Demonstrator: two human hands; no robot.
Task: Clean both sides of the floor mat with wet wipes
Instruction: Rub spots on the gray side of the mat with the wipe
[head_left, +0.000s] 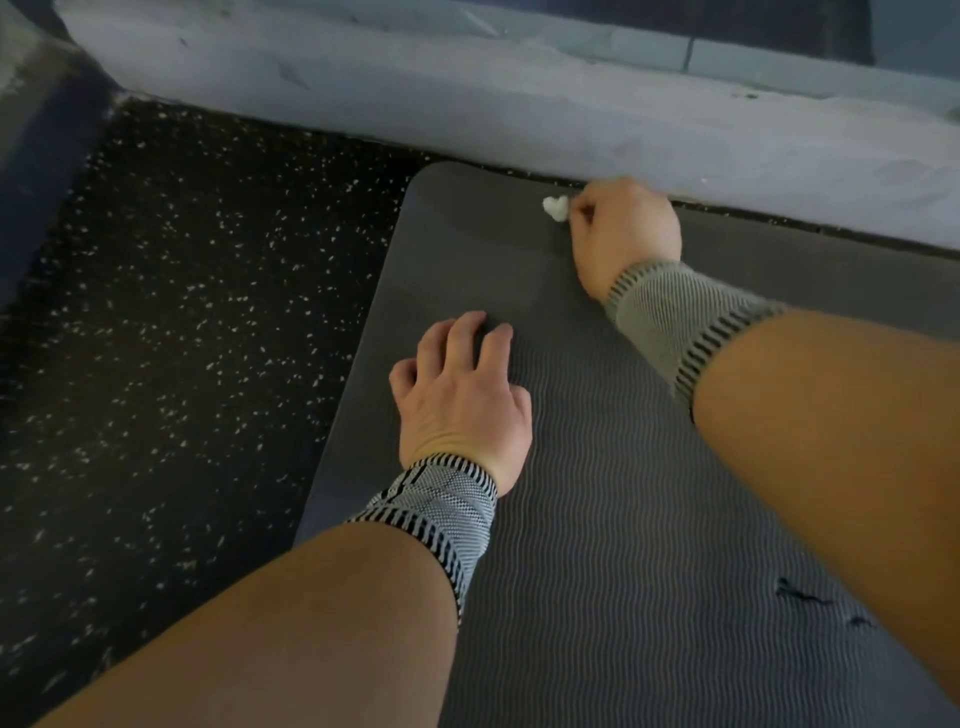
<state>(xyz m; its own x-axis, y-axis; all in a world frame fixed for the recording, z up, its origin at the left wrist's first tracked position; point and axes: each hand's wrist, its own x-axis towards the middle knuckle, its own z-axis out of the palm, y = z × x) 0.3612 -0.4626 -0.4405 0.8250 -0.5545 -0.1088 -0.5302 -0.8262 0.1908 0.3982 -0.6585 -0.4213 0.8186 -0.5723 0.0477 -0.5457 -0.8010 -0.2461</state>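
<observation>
On the floor: the grey floor mat lies flat on dark speckled flooring, its far end close to a pale raised ledge.
Mat surface: fine wavy ribbing faces up; the far corner is rounded, and a few small dark nicks show near the right edge.
Wipe: a small white wet wipe, crumpled into a wad, sits on the mat near its far edge, just beside the ledge.
Right hand: the right hand has its fingers curled around the wipe and holds it down against the mat, so this grip is closed on the wad.
Left hand: the left hand rests on the mat near its left edge, fingers spread and bent at the tips, pressing down and holding nothing.
Wrists: both wear striped knitted wrist bands.
Handling, as a judgement: the mat looks light, soft and floppy, likely foam; it should bend rather than lift as a board, and may slide under rubbing unless pinned.
Where to take hold: probably the free left edge or rounded corner, pinched and peeled over to expose the underside.
Progress, as a judgement: the upper face is being wiped; the underside is not yet turned up.
</observation>
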